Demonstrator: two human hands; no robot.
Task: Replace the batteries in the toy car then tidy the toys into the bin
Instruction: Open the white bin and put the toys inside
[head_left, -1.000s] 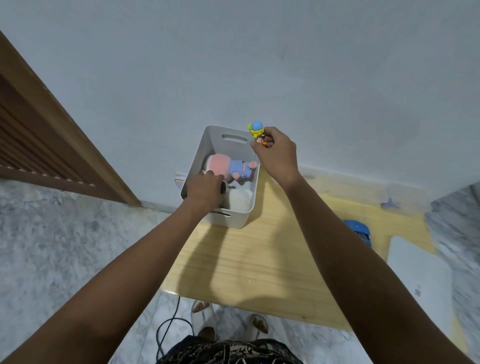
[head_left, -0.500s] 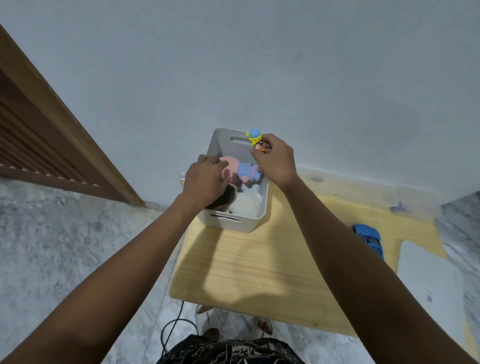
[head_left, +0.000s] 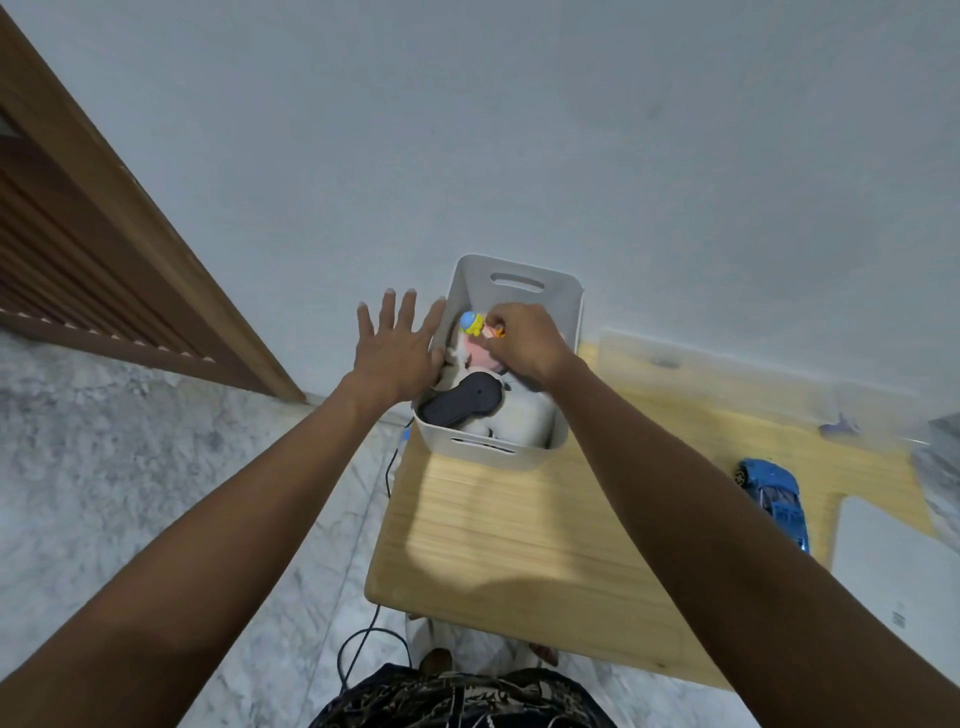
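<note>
Both arms are bare from the lower edge of the view to the fingertips; no sleeve, watch, ring or band shows on either. The left hand (head_left: 397, 358) and the right hand (head_left: 524, 340) are ungloved. At the bottom of the view sits a dark garment (head_left: 457, 699), black with a pale, irregular, scribbly print, covering the waist or lap. Below the near tabletop edge, the feet (head_left: 441, 657) show in part, seemingly in pale footwear, though too little shows to be sure.

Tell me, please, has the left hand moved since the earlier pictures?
Yes. The left hand has come out of the bin and now hovers open beside its left wall.
</note>
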